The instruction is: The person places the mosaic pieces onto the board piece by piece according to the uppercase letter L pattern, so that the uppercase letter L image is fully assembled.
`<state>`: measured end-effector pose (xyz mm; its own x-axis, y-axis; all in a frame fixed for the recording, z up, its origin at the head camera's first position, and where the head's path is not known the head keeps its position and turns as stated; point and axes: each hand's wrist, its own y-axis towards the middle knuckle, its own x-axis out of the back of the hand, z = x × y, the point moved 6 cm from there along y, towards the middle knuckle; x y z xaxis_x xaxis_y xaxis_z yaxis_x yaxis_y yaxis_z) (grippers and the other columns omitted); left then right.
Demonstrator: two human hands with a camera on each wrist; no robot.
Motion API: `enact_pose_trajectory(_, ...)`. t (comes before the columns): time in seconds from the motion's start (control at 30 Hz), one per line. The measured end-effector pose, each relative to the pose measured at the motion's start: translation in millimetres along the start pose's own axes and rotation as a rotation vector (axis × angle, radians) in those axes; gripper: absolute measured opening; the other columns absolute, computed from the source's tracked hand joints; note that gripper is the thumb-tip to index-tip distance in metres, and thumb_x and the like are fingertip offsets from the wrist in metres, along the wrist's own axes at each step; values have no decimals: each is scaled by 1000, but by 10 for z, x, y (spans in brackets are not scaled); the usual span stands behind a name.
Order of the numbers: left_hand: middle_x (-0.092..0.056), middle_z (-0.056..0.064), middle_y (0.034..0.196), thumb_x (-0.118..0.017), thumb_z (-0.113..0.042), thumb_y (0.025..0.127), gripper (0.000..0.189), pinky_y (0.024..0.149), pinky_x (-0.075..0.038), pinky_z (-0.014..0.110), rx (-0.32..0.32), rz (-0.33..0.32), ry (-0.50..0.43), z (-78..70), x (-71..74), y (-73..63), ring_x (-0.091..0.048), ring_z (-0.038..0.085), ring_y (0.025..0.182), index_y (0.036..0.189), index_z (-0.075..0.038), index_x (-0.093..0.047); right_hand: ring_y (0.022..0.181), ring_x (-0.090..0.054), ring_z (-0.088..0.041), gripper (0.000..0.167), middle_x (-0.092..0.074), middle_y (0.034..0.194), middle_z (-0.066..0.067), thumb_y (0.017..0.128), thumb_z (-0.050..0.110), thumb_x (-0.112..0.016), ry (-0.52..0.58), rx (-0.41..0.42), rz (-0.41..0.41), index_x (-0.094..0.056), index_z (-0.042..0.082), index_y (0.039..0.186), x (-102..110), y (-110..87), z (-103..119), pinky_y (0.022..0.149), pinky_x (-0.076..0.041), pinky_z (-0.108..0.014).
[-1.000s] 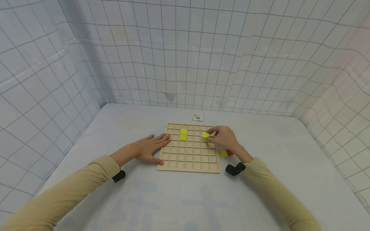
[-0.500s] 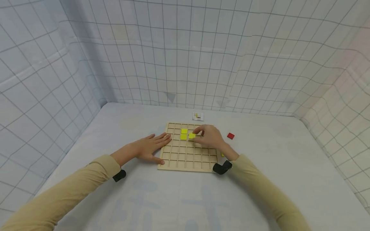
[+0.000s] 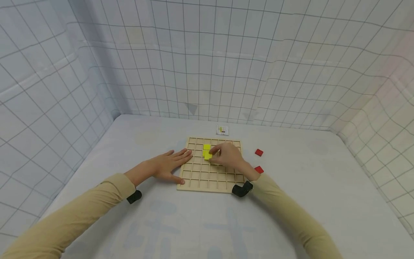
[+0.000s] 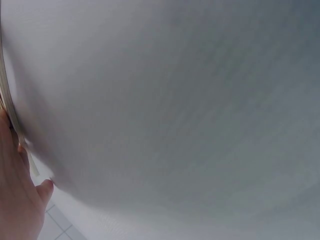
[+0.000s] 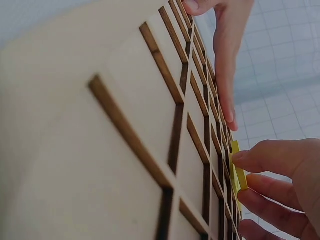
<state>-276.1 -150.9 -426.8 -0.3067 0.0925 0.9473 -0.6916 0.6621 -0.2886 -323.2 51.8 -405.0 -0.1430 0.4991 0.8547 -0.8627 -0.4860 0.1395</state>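
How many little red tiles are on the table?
2, both right of the wooden board: one red tile farther back, another red tile nearer, close by the right arm. That arm may hide more.

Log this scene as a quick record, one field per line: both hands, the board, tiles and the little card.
Left hand: fingers spread, fingertips on the grid board's left edge
Right hand: pinching a yellow tile
Board: wooden, flat on the table
Placed tiles: yellow, partly covered
Loose red tiles: two, right of board
Card: gridded, beyond board's far edge
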Motion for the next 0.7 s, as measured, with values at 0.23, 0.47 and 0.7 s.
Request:
enact_pose_trajectory(0.23,2,3,164,-46,-73,85,101,120,-9,56,5,7,5,14,-18,9,-1,24,151,156,-15,-4,68,-59,-5,26,-74,89,3,77,31,-79,32,23,45,-77,16,99,-65,-24,40,57,-45,-20)
enact_pose_trajectory(0.47,1,3,164,-46,-74,85,101,120,-9,56,6,3,-1,18,-23,17,-1,24,151,156,-15,-5,66,-59,-3,25,-74,89,4,77,30,-78,43,26,63,-77,17,99,-109,-16,35,55,-46,-20)
enact_pose_trajectory(0.7,1,4,164,-47,-73,85,101,119,-9,57,5,6,1,0,-5,3,-1,25,151,156,-15,-5,68,-59,-4,25,-73,92,4,79,30,-78,29,31,74,-77,17,101,-119,-6,37,57,-46,-20)
